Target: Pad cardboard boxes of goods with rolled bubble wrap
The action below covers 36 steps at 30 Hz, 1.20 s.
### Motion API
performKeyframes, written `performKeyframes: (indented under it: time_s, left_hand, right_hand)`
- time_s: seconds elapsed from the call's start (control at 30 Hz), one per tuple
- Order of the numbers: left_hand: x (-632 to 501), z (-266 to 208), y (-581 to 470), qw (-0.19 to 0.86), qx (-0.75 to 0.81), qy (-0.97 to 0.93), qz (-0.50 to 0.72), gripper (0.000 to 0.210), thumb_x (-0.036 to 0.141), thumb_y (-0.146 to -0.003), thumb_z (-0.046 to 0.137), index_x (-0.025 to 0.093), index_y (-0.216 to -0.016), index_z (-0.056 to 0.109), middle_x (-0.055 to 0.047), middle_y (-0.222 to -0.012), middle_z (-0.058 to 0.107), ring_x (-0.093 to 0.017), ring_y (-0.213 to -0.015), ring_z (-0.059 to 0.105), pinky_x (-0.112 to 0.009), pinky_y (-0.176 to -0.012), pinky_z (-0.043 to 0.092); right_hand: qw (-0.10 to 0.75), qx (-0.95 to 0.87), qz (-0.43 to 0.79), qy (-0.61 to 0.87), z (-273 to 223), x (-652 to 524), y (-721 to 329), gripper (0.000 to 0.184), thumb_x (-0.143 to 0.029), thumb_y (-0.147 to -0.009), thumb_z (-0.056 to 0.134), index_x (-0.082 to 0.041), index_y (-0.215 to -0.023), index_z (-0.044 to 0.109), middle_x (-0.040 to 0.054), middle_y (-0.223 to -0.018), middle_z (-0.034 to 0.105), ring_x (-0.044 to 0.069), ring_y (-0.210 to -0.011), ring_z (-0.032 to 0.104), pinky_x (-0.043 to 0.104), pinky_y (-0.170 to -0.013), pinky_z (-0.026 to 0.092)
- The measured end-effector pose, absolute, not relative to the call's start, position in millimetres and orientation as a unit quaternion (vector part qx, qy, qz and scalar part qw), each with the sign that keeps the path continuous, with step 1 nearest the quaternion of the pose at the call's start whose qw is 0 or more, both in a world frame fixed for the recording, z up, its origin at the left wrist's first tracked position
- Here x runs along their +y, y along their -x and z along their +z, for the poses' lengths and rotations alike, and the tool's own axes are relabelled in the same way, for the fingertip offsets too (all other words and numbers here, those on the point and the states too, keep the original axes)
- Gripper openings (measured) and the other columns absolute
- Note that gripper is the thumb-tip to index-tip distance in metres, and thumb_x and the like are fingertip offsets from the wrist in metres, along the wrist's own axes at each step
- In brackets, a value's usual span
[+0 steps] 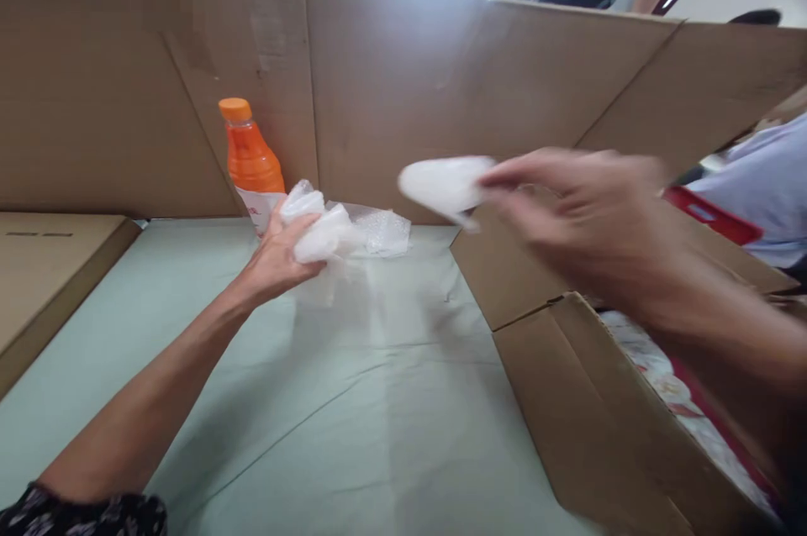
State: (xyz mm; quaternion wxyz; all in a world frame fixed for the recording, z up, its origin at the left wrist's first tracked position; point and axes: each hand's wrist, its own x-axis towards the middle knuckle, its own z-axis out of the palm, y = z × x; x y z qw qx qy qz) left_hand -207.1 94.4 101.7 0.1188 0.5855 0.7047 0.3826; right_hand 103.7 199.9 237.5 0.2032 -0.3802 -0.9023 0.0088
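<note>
My left hand (274, 259) is closed around crumpled clear plastic wrap (328, 233), above the far part of the table. Just behind it stands an orange bottle (255, 154) with an orange cap and a white label, its lower part hidden. A sheet of bubble wrap (386, 232) lies on the table beyond the crumpled plastic. Raised to the right, my right hand (580, 217) pinches a flat white piece with a rounded end (441, 183) between thumb and fingers. Motion blurs this hand, and the exact kind of the white piece cannot be made out.
A pale green cloth (353, 435) covers the table. Tall cardboard panels (441, 82) rise along the back. An open cardboard box (598, 410) with patterned contents sits at right, a flat carton (56, 267) at left. Another person's light clothing (769, 191) and a red object (712, 215) show at far right.
</note>
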Motion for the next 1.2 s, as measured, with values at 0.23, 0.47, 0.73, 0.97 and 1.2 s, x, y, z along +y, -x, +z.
performKeyframes:
  time_s: [0.23,0.47,0.73,0.97,1.2]
  left_hand:
    - [80,44,246,0.045,0.708,-0.631,0.313,0.079,0.042,-0.078,0.075,0.022,-0.148,0.045,-0.020,-0.168,-0.001,-0.050,-0.145,0.032,-0.064,-0.110,0.036]
    - [60,-8,215,0.004,0.689,-0.678,0.258,0.065,0.025,-0.084,0.067,0.024,-0.146,0.049,-0.022,-0.168,0.010,-0.046,-0.149,0.027,-0.065,-0.112,0.031]
    - [75,-24,224,0.014,0.722,-0.642,0.257,0.052,0.021,-0.086,0.061,0.021,-0.138,0.057,-0.021,-0.162,0.030,-0.042,-0.145,0.036,-0.062,-0.112,0.035]
    - [81,0,206,-0.117,0.646,-0.647,0.387,0.071,0.029,-0.087,0.065,0.026,-0.151,0.036,-0.019,-0.167,0.012,-0.040,-0.152,0.022,-0.059,-0.116,0.028]
    - [172,24,189,-0.070,0.669,-0.632,0.385,0.059,0.018,-0.082,0.062,0.017,-0.140,0.052,-0.018,-0.139,0.056,-0.037,-0.138,0.044,-0.058,-0.116,0.025]
  right_hand:
    - [-0.109,-0.933,0.089,0.330,159,194,-23,0.034,-0.029,-0.086,0.062,-0.028,-0.119,0.072,0.0081,-0.135,0.065,0.032,-0.108,0.067,0.048,-0.098,0.046]
    - [-0.119,-0.867,0.106,0.471,73,223,18,0.062,-0.028,-0.082,0.068,-0.013,-0.140,0.054,0.0234,-0.133,0.060,0.037,-0.113,0.065,0.045,-0.092,0.051]
    - [0.024,-0.904,0.146,0.402,33,193,31,0.033,-0.021,-0.090,0.052,-0.022,-0.118,0.070,0.0056,-0.126,0.071,0.021,-0.117,0.064,0.029,-0.101,0.047]
    - [0.210,-0.797,0.095,0.558,30,230,-41,0.062,-0.043,-0.082,0.060,-0.016,-0.137,0.055,0.0187,-0.146,0.053,0.036,-0.134,0.048,0.053,-0.108,0.039]
    - [0.284,-0.764,0.200,0.544,-10,243,-39,0.031,-0.039,-0.073,0.066,-0.019,-0.096,0.072,0.0139,-0.110,0.071,0.032,-0.109,0.063,0.047,-0.101,0.047]
